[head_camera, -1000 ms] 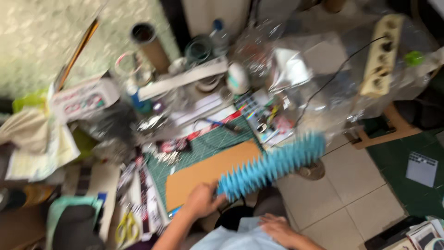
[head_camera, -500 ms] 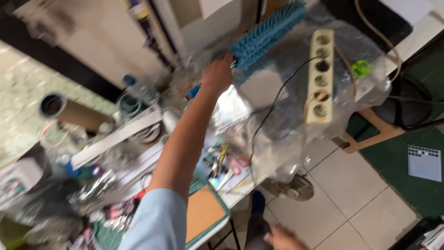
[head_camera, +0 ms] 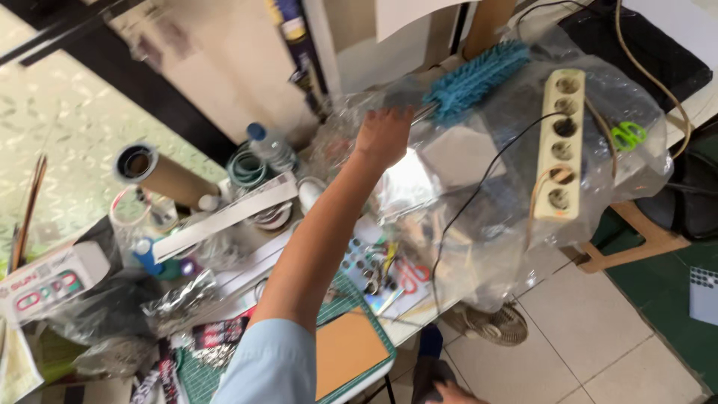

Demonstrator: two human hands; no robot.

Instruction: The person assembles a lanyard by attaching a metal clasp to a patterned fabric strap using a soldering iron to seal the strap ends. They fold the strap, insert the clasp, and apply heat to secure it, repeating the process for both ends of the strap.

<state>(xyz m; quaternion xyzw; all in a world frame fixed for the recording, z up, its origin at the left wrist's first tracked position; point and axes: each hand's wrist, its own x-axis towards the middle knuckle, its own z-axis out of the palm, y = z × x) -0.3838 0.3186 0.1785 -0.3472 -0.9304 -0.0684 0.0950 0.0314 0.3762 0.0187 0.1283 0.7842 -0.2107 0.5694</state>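
From the head camera we look down along our left arm, in a pale blue sleeve, stretched out over a crowded table (head_camera: 378, 363). Our left hand (head_camera: 383, 136) is closed in a fist around the thin handle of a blue duster (head_camera: 477, 76), whose bristly head points away to the upper right, above a big crumpled clear plastic sheet (head_camera: 479, 217).

Our right hand (head_camera: 449, 393) only peeks in at the bottom edge, low near the floor; we cannot tell whether it is spread or closed, and it appears to hold nothing.

We judge that the main risk lies under the duster. A cream power strip (head_camera: 559, 142) rests on the plastic sheet, with a black cable (head_camera: 479, 187) and a tan cord looping over it. A wide sweep of the duster could snag a cable or drag the plastic, and the strip could slide off toward the tiled floor (head_camera: 598, 329). A pair of green scissors (head_camera: 628, 135) just beside the strip could go with it.

The outstretched arm passes over small clutter as well. A plastic bottle with a blue cap (head_camera: 271, 150), a brown cardboard tube (head_camera: 158, 175) and rolls of tape stand near it on the left, and an elbow could knock them down. A green cutting mat (head_camera: 359, 299) with an orange board (head_camera: 345, 352) lies at the near edge of the table, with small red scissors (head_camera: 410, 275) and odds and ends above it. A small fan (head_camera: 486, 325) sits on the floor below the table edge.
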